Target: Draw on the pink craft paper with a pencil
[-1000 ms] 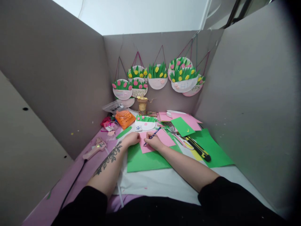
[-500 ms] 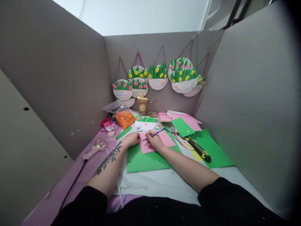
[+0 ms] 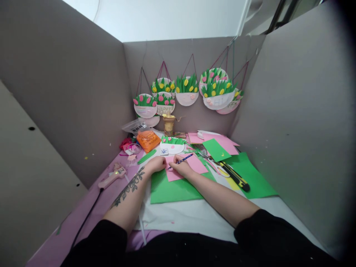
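Plainly, the right hand pinches a pencil; the left hand, grip curled closed, adjoins pink paper.

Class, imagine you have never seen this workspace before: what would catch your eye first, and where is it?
Probably the paper flower baskets, hanging on cords in a row across the grey back wall. Next might be the bright orange packet, below them towards the left. Then, in the centre, the right hand holds a dark blue pencil at a pink sheet that lies on green paper.
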A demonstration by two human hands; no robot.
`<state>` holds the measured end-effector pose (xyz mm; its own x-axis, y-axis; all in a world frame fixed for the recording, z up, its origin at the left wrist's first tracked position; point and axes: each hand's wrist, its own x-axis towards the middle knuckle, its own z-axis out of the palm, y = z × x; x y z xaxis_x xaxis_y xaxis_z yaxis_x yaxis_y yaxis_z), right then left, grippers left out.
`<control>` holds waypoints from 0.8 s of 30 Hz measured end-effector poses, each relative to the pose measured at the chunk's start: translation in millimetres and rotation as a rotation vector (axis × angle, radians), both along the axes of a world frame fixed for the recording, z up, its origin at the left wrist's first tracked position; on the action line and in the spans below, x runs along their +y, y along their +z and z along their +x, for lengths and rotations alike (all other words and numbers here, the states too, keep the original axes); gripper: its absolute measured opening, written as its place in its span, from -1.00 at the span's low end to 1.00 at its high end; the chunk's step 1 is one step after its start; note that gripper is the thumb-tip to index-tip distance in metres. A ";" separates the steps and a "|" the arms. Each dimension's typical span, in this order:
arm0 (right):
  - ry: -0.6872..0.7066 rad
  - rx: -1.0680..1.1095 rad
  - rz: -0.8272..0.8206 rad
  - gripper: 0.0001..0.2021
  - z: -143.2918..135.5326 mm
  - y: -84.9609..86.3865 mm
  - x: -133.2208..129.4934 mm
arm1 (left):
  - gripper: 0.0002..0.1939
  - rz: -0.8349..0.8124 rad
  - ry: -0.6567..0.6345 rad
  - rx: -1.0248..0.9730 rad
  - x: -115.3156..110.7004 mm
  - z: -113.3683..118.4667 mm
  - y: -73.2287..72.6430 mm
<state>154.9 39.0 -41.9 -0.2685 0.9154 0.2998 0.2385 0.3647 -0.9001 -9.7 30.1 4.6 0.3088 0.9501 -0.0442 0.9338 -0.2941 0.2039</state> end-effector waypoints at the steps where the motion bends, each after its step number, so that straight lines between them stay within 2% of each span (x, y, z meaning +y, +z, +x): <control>1: -0.001 -0.011 -0.001 -0.75 0.0 -0.4 0.1 | -0.78 0.000 0.000 -0.001 0.2 0.0 -0.2; 13: 0.024 -0.037 -0.038 -0.74 -0.8 -3.2 0.1 | -0.78 -0.004 -0.004 -0.005 -0.9 0.7 1.7; 20: 0.052 -0.006 -0.113 -0.75 -1.7 -2.7 0.0 | -0.78 0.006 -0.004 0.000 2.3 -1.0 -3.1; 24: 0.033 -0.013 -0.083 -0.75 -1.7 -3.5 0.7 | -0.77 -0.001 -0.004 0.009 3.9 -1.7 -4.4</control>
